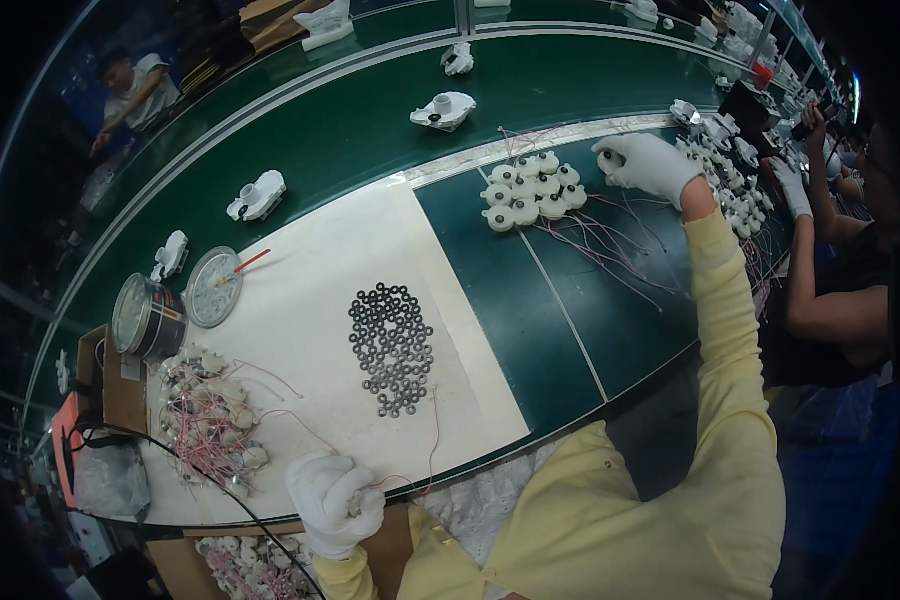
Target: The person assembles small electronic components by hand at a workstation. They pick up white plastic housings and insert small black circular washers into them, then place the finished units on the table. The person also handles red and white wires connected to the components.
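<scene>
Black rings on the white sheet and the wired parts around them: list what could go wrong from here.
The pink wire beside the left hand runs close to the loose black rings, so a tug might scatter some. In the pile of motor-like parts, the wires lie tangled, so lifting one could drag others. Thin leads trail near the right hand and might catch on it.

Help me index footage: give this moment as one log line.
left hand: contents unclear, pink wire alongside | right hand: holding pale round part beside clustered pale parts | black rings: spread on white sheet
</scene>
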Available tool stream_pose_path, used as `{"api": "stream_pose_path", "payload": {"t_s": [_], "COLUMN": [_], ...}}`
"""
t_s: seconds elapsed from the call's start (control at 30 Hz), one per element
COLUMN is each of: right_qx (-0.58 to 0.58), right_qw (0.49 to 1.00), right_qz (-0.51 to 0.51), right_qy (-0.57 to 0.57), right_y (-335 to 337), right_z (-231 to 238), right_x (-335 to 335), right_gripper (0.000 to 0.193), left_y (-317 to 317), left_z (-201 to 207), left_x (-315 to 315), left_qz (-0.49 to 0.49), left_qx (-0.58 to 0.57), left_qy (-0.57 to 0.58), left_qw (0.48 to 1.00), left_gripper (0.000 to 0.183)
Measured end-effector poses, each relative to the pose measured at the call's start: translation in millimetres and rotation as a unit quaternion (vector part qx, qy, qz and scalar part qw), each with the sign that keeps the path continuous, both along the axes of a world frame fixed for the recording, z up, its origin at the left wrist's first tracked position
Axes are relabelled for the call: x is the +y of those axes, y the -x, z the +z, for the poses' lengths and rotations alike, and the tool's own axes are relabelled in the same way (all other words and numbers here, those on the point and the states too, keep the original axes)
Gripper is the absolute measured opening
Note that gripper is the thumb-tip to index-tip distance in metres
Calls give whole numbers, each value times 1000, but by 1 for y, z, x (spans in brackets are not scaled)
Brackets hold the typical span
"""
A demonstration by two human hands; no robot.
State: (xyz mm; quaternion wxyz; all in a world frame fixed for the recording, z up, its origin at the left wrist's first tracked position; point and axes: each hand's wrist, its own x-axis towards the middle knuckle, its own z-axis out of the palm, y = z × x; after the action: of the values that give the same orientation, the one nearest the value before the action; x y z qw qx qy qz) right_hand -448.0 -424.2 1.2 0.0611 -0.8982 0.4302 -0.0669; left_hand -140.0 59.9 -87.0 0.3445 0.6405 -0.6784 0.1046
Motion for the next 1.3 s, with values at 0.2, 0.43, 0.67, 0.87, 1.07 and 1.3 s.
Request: {"api": "stream_pose_path", "payload": {"t_s": [0.2,0.43,0.67,0.87,1.07,1.3], "right_qx": [67,-47,-108,-144,-185,-209], "right_qw": [997,998,993,986,977,963], "right_qz": [41,31,3,2,-18,-14], "right_qy": [-20,-33,41,-83,-108,-167], "right_y": [-32,-17,-29,-33,-35,-36], "right_z": [-24,-13,-21,-34,-37,-32], "right_x": [-32,-33,-38,-41,-37,-37], "right_gripper": [45,40,29,23,20,19], "left_y": [2,7,7,7,5,8], "left_z": [-3,2,3,4,1,4], "left_x": [-2,-3,-6,-7,-5,-7], "left_qz": [30,41,46,41,41,39], "left_qx": [-25,-27,-26,-15,-17,-15], "left_qy": [-17,-32,-32,-37,-40,-38], "left_qw": [999,998,998,998,998,998], "left_gripper": [29,31,31,31,32,33]}}
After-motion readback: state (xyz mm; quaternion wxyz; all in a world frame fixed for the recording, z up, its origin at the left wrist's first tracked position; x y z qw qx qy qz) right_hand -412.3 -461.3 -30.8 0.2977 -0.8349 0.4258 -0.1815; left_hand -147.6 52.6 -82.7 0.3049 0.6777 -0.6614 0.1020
